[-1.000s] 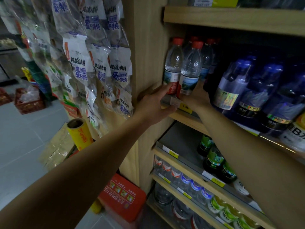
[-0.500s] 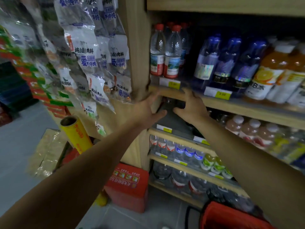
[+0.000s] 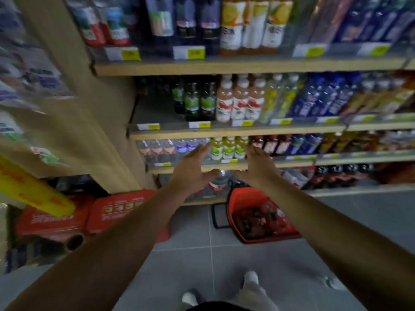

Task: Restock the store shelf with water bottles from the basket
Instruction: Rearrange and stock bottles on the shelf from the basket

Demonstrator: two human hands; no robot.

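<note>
A red basket (image 3: 258, 217) stands on the grey floor in front of the shelving, with several bottles lying inside. Both my arms reach forward and down. My left hand (image 3: 193, 169) and my right hand (image 3: 256, 168) are empty with fingers spread, palms facing each other, hovering above and just behind the basket. Water bottles with red labels (image 3: 105, 28) stand at the left end of the top shelf (image 3: 224, 66). The picture is blurred by motion.
The shelves hold several rows of drinks. The left end of the second shelf (image 3: 155, 113) is bare. Red boxes (image 3: 116, 209) and a yellow roll (image 3: 33, 194) sit at lower left beside a wooden side panel (image 3: 89, 108) hung with snack packets. My shoes (image 3: 251, 279) show below.
My view has tilted down from the top shelf to the floor. Both hands have left the shelf edge and dropped toward the red basket, which is now fully in sight.
</note>
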